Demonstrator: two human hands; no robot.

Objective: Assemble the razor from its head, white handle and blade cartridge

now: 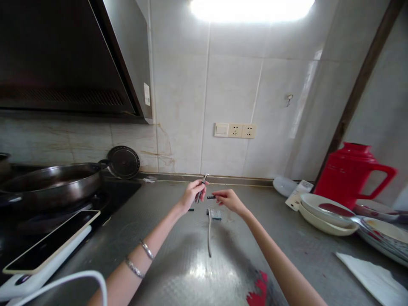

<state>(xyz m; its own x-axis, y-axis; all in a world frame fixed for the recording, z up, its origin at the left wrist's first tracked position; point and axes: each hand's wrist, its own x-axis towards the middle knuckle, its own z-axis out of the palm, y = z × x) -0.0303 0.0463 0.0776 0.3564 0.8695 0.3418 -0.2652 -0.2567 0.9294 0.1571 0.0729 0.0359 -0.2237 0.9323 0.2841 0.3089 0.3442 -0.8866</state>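
Note:
My left hand (194, 193) is closed around a thin dark metal tool (200, 195) with a bent light tip, held upright above the steel counter. Just to its right, my right hand (227, 199) pinches a small black piece (211, 197) that points toward the left hand; the two hands do not touch. Below them on the counter lies a small clear case (216, 214). A thin grey rod or tube (209, 238) runs from beside the case toward me. Another small dark piece (191, 209) rests under the left hand.
A large pan (66, 182) sits on the stove at left, with a phone (54, 242) and white cable (79, 274) nearer. At right are a red jug (347, 174), stacked bowls (321, 223) and a white napkin (372, 276). Sockets (235, 130) are on the wall.

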